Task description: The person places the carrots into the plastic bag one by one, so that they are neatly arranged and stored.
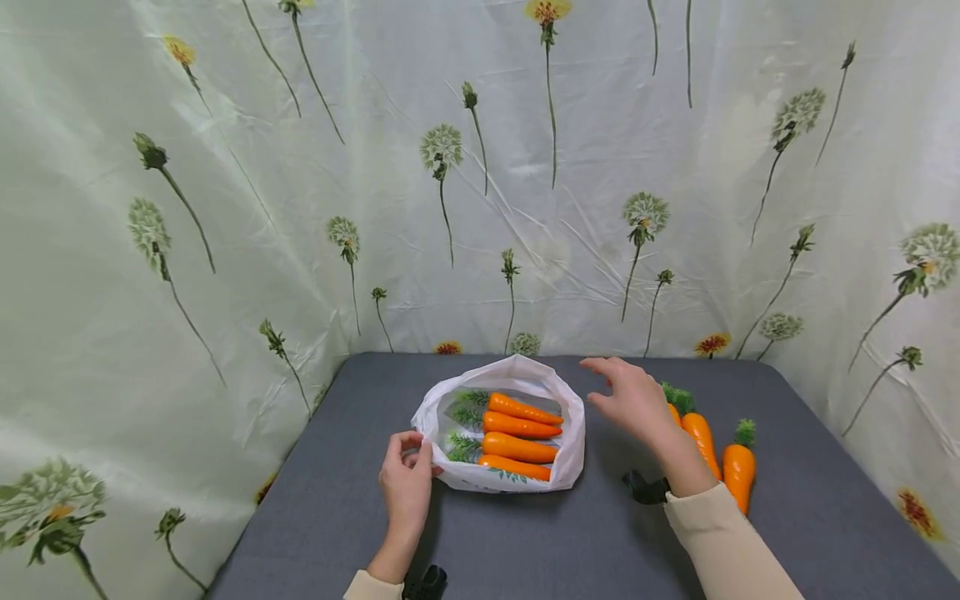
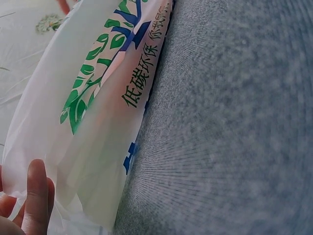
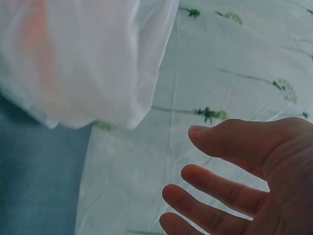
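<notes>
A white plastic bag (image 1: 573, 433) sits with its mouth spread wide. Several orange carrots (image 1: 519, 448) with green leafy tops lie side by side inside it, tops toward the left. My left hand (image 1: 405, 477) pinches the bag's near left rim between thumb and fingers. In the left wrist view, green leaves and dark lettering show on the bag's side (image 2: 98, 98). To the right of the bag my right hand (image 1: 633, 402) hovers with fingers spread and nothing in them. The right wrist view shows that hand (image 3: 230, 181) apart from the bag.
Three more carrots (image 1: 739, 471) lie on the dark grey tabletop (image 1: 525, 550) at the right, partly hidden behind the right forearm. A pale curtain (image 1: 555, 250) printed with dandelions hangs behind the table and along its sides.
</notes>
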Tool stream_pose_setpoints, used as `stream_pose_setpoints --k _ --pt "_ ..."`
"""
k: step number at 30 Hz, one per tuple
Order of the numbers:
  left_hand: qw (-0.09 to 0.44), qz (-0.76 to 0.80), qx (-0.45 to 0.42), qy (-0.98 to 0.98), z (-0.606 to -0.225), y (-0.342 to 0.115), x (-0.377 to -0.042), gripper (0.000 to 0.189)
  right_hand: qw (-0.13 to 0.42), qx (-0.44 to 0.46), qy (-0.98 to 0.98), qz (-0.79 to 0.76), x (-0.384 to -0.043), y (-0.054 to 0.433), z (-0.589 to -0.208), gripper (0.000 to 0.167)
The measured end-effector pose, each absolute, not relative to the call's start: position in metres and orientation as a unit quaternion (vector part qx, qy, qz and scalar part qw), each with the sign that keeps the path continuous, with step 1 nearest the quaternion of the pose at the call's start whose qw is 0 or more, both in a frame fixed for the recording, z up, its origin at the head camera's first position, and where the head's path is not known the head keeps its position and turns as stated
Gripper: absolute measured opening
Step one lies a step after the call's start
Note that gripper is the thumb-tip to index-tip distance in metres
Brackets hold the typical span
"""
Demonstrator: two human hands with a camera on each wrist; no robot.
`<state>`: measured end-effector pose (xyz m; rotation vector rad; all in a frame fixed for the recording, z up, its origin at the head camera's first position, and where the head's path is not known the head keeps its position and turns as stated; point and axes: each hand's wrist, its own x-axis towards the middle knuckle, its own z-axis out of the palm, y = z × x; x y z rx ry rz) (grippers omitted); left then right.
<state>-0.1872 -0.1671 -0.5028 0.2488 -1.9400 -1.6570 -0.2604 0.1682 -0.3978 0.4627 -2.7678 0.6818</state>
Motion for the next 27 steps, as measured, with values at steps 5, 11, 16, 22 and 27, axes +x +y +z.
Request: stream_pose_setpoints --k 5,11,16,22,27 --pt "0.285 -0.616 0.095 -0.729 -0.503 -0.168 -0.189 0.01 0.141 0.146 -0.951 0.232 -0.258 0.188 -0.405 0.053" --pt "0.284 -0.617 0.093 -0.729 -0.505 -0.169 -0.189 0.011 0.136 0.119 -0.954 0.241 -0.252 0.21 -0.415 0.055" --pt "0.284 -0.615 0.092 -0.73 -0.506 -0.169 -0.189 0.012 0.12 0.098 -0.957 0.244 -0.25 0.226 -0.422 0.056" --pt "0.281 -0.613 0.096 -0.732 -0.508 -0.168 -0.189 0.011 0.103 0.074 -0.961 0.246 -0.252 0.242 -0.43 0.058" --pt "0.28 -0.612 0.096 -0.734 -0.508 -0.169 -0.189 0.011 0.073 0.057 -0.965 0.247 -0.256 0.253 -0.437 0.06"
